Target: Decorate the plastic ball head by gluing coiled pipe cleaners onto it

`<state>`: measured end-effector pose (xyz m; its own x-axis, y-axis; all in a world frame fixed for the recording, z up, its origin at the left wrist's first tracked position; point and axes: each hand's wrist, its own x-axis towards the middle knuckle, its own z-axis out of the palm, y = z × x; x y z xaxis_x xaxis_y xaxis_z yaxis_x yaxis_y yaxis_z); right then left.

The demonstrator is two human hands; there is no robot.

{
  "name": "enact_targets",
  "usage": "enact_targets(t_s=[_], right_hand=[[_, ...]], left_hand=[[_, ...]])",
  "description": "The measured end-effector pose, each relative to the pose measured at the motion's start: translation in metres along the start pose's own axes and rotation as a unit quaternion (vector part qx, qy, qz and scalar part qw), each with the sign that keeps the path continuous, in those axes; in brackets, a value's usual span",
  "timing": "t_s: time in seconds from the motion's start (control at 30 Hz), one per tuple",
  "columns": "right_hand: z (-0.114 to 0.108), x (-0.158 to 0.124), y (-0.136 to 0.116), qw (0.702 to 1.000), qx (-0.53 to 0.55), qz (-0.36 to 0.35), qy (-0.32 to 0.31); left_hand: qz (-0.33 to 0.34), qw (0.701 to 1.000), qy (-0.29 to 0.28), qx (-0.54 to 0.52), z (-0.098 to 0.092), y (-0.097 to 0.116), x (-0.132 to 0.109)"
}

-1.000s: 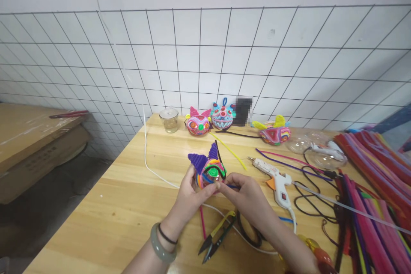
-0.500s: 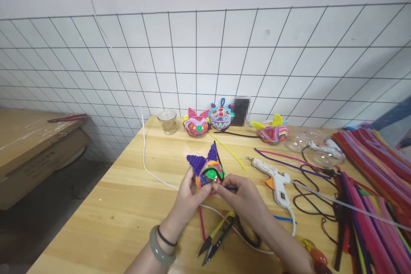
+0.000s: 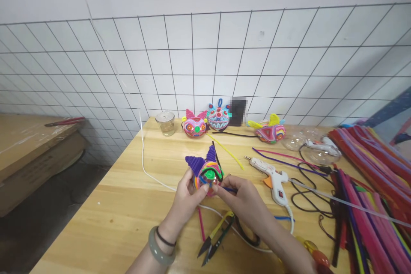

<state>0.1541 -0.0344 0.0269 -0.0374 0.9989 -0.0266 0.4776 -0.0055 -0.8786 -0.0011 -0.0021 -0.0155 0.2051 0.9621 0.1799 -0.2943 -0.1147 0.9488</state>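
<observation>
Held a toy ball (image 3: 208,173) in the left hand (image 3: 186,195), with the fingers shut on its left side. Pinched a thin blue stick (image 3: 229,189) in the right hand (image 3: 244,199), tight against the lower right side of the ball. Held the ball, striped, with purple ears and a green eye, over the middle of the bench (image 3: 112,209). Wore a green bracelet (image 3: 159,251) on the left wrist. Saw a pair of snips (image 3: 215,238) and a pink stick (image 3: 201,222) lying just below the hands, toward the near edge. Saw a white glue gun (image 3: 272,177) just to the right of the right hand, and a white cord (image 3: 143,154) running up the left side toward the back edge. Found a small glass jar (image 3: 166,122) and three more toy heads (image 3: 194,125) lined up along the back edge. Found a big pile of fuzzy sticks (image 3: 369,171) along the right edge.
</observation>
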Motion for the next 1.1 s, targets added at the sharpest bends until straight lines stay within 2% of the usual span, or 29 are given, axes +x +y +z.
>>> enact_targets(t_s=[0.13,0.33,0.53,0.83,1.1], right_hand=[[-0.005,-0.002,-0.001,1.000,0.009,-0.020,-0.014],[-0.012,-0.006,0.000,1.000,-0.001,-0.017,0.000],[-0.017,-0.006,-0.001,0.999,-0.011,-0.047,0.014],[-0.019,-0.003,0.004,0.991,-0.069,-0.106,0.038],[-0.020,-0.001,0.010,0.990,-0.079,-0.113,0.037]], left_hand=[[0.000,1.000,-0.004,0.002,0.000,0.001,0.000],[-0.002,1.000,-0.005,-0.009,-0.004,-0.005,0.001],[-0.020,0.999,-0.005,-0.038,-0.005,-0.008,0.002],[-0.033,0.998,-0.004,-0.060,-0.003,-0.008,0.002],[-0.038,0.998,-0.014,-0.056,-0.001,-0.002,0.002]])
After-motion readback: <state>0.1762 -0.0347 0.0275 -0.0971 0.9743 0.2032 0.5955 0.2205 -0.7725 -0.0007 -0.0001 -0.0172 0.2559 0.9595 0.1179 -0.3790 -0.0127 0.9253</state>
